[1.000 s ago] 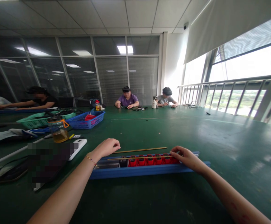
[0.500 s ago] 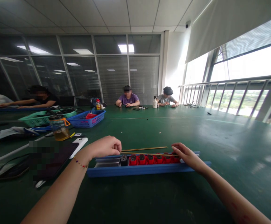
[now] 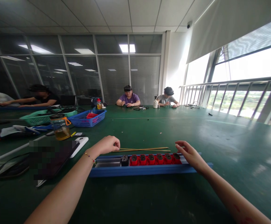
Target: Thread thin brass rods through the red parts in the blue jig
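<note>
My left hand (image 3: 108, 145) is closed, its fingers curled down at the left end of a thin wooden stick (image 3: 157, 150). That stick crosses a second thin stick (image 3: 160, 147) on the green table. My right hand (image 3: 188, 152) hovers over the right part of a blue rail (image 3: 149, 169), thumb and forefinger apart, nothing between them. Inside the blue rail stands a row of several red blocks (image 3: 151, 160) with dark tops. One black block (image 3: 124, 160) stands at the row's left end, beside a bare silvery channel (image 3: 108, 162).
On the left are a dark tablet (image 3: 58, 161), a white phone (image 3: 79, 146), a jar of amber liquid (image 3: 61, 127), a blue basket (image 3: 88, 119) and a green basket (image 3: 36, 119). Several people sit at the far side, one in purple (image 3: 129, 99).
The stick that spanned both hands above the blocks has moved back behind the rail. My right hand has let go of it and lifted slightly. My left hand has shifted little.
</note>
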Demonstrator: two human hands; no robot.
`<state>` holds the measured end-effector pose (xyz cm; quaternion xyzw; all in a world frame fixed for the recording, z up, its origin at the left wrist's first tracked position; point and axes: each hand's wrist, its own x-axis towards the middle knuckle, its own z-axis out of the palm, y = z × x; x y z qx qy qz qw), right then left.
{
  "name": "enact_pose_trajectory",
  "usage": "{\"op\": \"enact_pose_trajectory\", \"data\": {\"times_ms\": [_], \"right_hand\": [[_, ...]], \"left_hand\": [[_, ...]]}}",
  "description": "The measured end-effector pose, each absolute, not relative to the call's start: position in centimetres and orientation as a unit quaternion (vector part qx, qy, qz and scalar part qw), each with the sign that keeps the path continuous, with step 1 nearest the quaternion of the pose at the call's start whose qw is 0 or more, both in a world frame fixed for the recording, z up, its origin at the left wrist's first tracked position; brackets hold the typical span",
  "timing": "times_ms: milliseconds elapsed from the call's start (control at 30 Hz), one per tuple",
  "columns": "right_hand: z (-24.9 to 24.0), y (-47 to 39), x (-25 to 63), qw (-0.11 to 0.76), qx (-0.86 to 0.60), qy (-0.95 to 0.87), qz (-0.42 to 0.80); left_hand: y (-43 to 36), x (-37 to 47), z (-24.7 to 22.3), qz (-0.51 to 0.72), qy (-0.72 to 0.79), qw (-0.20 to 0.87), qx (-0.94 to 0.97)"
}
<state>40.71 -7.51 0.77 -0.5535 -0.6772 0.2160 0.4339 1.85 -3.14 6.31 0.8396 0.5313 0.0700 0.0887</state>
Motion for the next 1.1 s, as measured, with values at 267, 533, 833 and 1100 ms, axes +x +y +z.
{"op": "enact_pose_trajectory", "data": {"times_ms": [267,533,833,1100], "right_hand": [[3.7,-3.8,39.3,0.175,-0.518,-0.837,0.007],[2.9,1.7,36.4,-0.065,-0.513,-0.856,0.000],[2.2,2.9,34.9,-0.110,-0.486,-0.867,-0.021],[1.7,2.9,35.9,-0.033,-0.481,-0.876,0.009]], "left_hand": [[-0.4,2.1,2.3,0.039,0.543,0.099,0.833],[0.6,2.5,1.7,0.034,0.552,0.044,0.832],[0.9,2.4,2.1,-0.024,0.528,0.044,0.848],[0.8,2.9,1.8,-0.009,0.528,0.093,0.844]]}}
